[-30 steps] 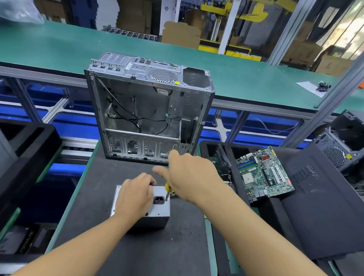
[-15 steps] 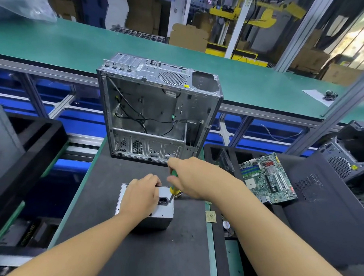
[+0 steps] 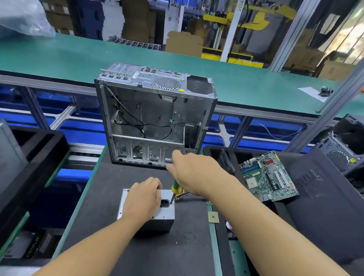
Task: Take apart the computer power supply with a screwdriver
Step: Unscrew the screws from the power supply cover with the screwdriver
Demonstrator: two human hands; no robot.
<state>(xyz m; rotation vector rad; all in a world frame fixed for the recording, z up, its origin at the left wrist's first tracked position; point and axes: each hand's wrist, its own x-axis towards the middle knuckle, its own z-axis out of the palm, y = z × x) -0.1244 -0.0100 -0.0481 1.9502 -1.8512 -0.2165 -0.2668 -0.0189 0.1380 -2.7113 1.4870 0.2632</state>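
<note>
Power supply (image 3: 167,211): small grey metal box, lying flat on the dark mat of the counter (image 3: 162,257), near its middle, socket face up. It sits just in front of the open computer case (image 3: 154,118), apart from it.

Left hand (image 3: 143,200): lies on top of the power supply, fingers curled over the far edge, holding the box down.

Right hand (image 3: 192,173): raised above and just right of the box, fingers clenched around the green and yellow handle of the screwdriver (image 3: 175,188). The shaft slants down and left; the tip meets the top face of the power supply close beside the black socket. Cannot tell whether it sits in a screw head.

A bundle of coloured wires (image 3: 183,195) shows at the right side of the box, under the right wrist.

Computer case: stands upright, side open toward the camera, a few black cables loose inside.

Right of the mat: a motherboard (image 3: 267,177) lies tilted on a black tray (image 3: 328,210). A small square chip (image 3: 213,217) rests on the green strip between mat and tray. Behind the case runs a green conveyor belt (image 3: 67,57).
</note>
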